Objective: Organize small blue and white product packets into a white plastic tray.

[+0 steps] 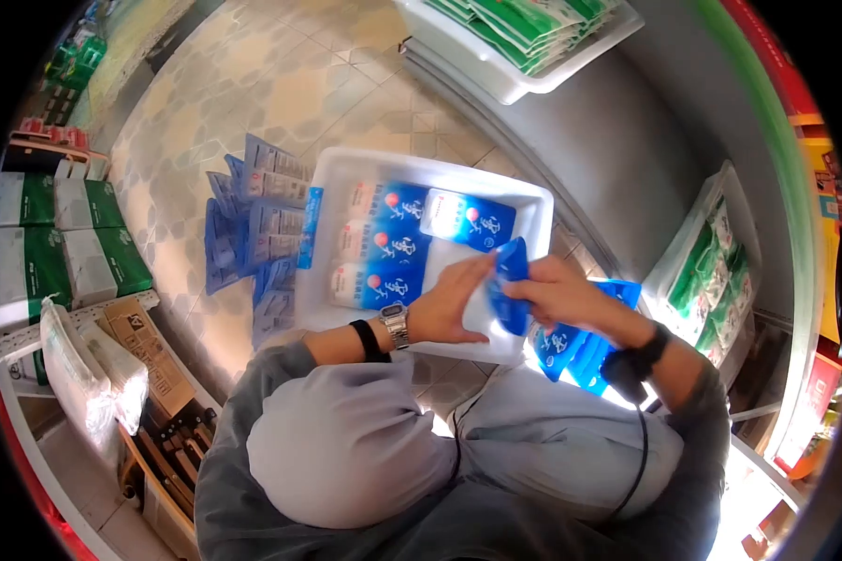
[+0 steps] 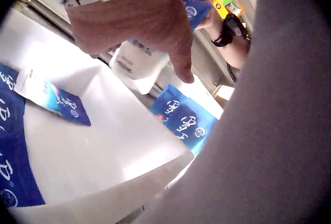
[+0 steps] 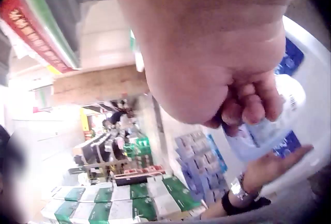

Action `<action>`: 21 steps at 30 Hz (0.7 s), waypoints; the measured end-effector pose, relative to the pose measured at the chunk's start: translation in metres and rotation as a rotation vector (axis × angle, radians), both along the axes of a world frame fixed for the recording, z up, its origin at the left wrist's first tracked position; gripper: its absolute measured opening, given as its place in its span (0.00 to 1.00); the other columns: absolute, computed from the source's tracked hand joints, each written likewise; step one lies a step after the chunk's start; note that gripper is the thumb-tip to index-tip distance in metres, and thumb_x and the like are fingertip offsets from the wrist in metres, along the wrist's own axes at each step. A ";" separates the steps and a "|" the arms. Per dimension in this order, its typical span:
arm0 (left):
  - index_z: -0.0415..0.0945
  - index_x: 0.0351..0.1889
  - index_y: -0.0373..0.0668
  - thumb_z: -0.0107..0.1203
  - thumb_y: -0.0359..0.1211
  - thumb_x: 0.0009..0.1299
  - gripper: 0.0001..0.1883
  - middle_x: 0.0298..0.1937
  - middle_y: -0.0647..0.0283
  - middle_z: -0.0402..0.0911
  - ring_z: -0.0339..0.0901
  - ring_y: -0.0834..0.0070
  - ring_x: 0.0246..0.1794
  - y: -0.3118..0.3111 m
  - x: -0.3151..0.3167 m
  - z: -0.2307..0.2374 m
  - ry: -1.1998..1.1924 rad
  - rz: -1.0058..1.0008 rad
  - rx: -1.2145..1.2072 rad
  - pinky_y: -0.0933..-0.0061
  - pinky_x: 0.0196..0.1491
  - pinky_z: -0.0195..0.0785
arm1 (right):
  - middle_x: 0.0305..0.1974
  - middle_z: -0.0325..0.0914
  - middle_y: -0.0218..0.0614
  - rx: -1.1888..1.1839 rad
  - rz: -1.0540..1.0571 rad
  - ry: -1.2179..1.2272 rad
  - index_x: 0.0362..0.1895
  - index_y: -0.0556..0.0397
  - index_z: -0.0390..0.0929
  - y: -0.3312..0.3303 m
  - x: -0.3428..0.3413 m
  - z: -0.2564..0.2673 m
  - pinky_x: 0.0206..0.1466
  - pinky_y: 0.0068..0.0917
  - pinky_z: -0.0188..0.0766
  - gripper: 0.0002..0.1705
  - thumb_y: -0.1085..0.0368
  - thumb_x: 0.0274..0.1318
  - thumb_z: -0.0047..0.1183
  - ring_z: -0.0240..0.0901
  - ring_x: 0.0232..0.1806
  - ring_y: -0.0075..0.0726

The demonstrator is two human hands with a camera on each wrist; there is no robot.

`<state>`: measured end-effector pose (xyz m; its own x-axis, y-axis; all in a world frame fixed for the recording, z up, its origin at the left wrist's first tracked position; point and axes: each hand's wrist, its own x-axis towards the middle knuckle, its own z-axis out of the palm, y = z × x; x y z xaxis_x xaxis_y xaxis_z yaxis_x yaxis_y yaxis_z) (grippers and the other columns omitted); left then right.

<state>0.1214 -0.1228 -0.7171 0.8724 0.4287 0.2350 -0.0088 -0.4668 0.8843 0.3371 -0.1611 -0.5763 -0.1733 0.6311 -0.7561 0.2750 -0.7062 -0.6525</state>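
Nearest us, a few blue packets (image 1: 585, 353) lie beside the right knee, outside the white bin (image 1: 421, 161). The held packet (image 1: 508, 310) is over the bin's near right side, not yet laid down. Inside, we count four packets lying flat: a column of three (image 1: 374, 245) on the left and a single one (image 1: 472, 221) to its right. Our reading: one column done, a second only begun, with bare bin bottom nearer us. Farther left, more packets (image 1: 276, 229) lie outside the bin, printed backs up; whether these belong to the work, we cannot tell.

Pose: the right hand (image 1: 571, 294) reaches in from the right, its grip clamped on the packet, fingers curled. The left hand (image 1: 444, 304) has its grip apart, thumb spread from the fingers, fingertips close to the packet; contact uncertain.
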 end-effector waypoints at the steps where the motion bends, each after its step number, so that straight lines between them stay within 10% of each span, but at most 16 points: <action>1: 0.50 0.76 0.41 0.75 0.38 0.47 0.59 0.72 0.47 0.59 0.62 0.51 0.69 0.005 -0.003 0.001 0.083 0.046 -0.081 0.54 0.70 0.53 | 0.15 0.71 0.32 0.038 0.005 0.085 0.20 0.57 0.76 -0.001 -0.005 -0.021 0.19 0.25 0.65 0.23 0.56 0.66 0.53 0.69 0.13 0.27; 10: 0.48 0.77 0.42 0.74 0.36 0.44 0.62 0.69 0.48 0.64 0.62 0.50 0.70 0.047 -0.009 -0.019 0.214 -0.270 -0.093 0.55 0.70 0.51 | 0.23 0.74 0.28 -0.071 -0.140 0.347 0.36 0.53 0.79 -0.013 -0.015 -0.098 0.29 0.23 0.69 0.17 0.53 0.70 0.52 0.70 0.22 0.24; 21: 0.54 0.78 0.53 0.69 0.37 0.43 0.58 0.50 0.55 0.71 0.68 0.53 0.54 0.053 -0.004 -0.030 0.347 -0.118 0.189 0.55 0.62 0.57 | 0.23 0.76 0.30 -0.241 -0.214 0.090 0.37 0.55 0.79 -0.044 0.023 -0.130 0.31 0.25 0.72 0.18 0.53 0.71 0.51 0.75 0.24 0.29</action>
<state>0.1177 -0.0696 -0.7473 0.9544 0.2980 -0.0165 0.2111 -0.6351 0.7430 0.3602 -0.2049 -0.7067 -0.1290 0.4650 -0.8759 0.0527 -0.8788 -0.4743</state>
